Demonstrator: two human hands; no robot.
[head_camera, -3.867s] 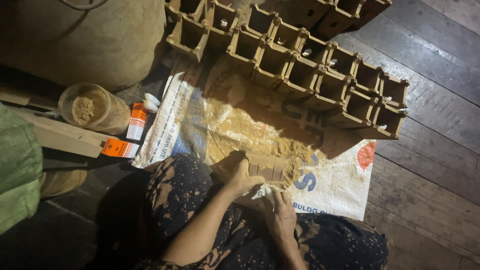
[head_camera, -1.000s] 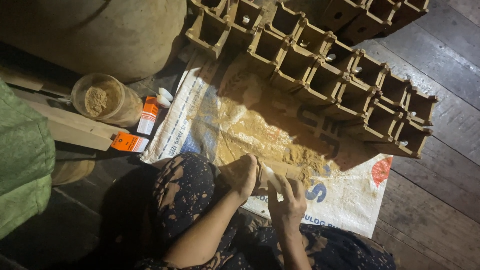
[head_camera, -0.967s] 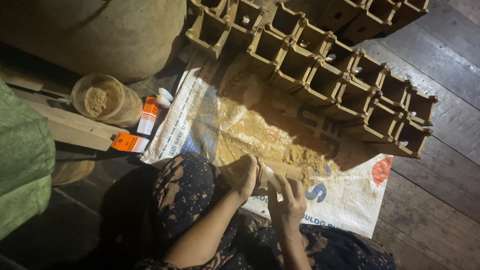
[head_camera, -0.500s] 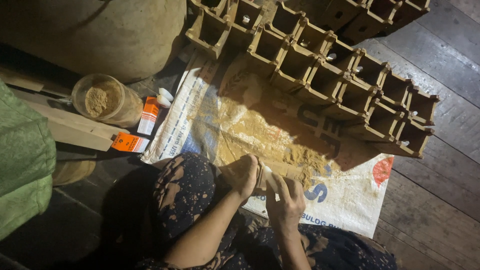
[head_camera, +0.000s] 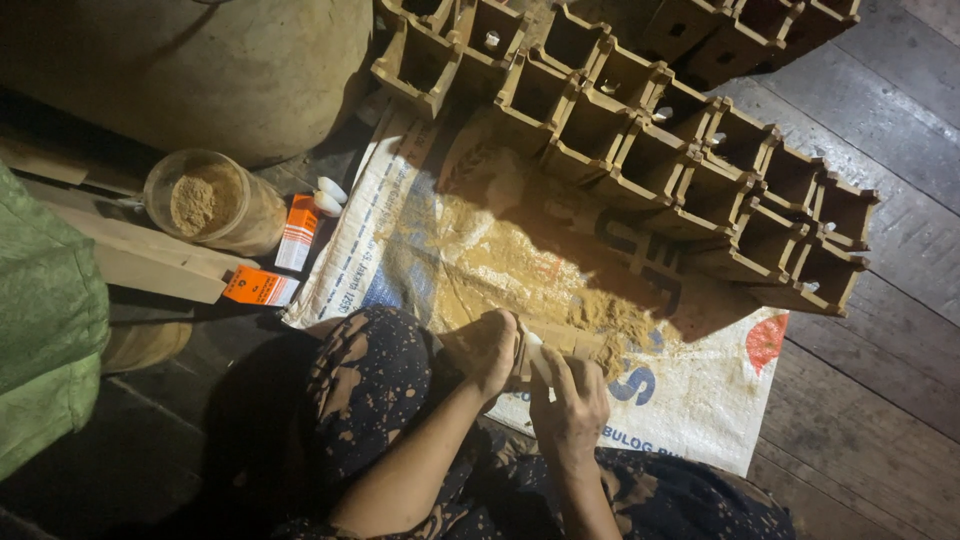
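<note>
Both hands' grip (head_camera: 530, 365) closed around wooden piece (head_camera: 562, 342)

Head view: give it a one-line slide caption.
Both hands, left hand and right hand, grip a small wooden piece over a sawdust-strewn woven sack beside rows of wooden boxes.

Count of items lying and standing within the head view.

Two hands are showing, the left hand (head_camera: 487, 347) and the right hand (head_camera: 570, 400), sharing one wooden piece (head_camera: 560, 343). One woven sack (head_camera: 690, 400) is lying spread on the floor. One plastic jar (head_camera: 210, 203) of powder is standing beside two orange-and-white glue bottles (head_camera: 297, 232). About fifteen open wooden boxes (head_camera: 650, 150) are showing in rows; the exact number cannot be told.
</note>
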